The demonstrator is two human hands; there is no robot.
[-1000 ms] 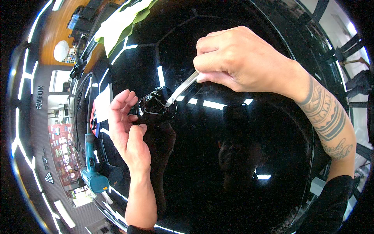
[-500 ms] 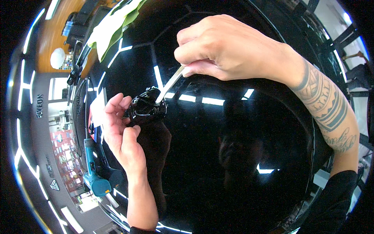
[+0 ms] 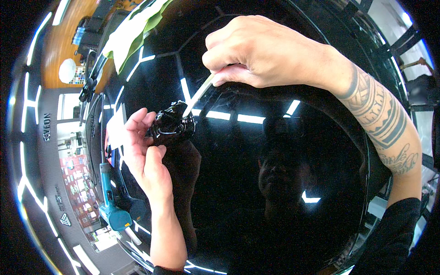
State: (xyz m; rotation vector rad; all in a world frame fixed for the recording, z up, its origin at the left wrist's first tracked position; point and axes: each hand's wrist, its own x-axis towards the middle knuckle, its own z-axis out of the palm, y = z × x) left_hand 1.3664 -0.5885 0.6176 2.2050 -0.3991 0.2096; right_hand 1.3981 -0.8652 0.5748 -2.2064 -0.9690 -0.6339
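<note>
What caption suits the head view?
Right hand holds a pale stick at a glossy black object beside the left hand.

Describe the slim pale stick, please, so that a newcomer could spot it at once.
Over the large glossy black panel, find the right hand. Pinched there, the slim pale stick slants down-left toward the shiny black object by the left hand. Unlike that dark, bulky neighbour, it is light, straight and narrow.

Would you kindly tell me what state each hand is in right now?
Left hand: loosely curled at a shiny black object; whether it grips it cannot be told.
Right hand: closed, pinching a pale stick.
</note>
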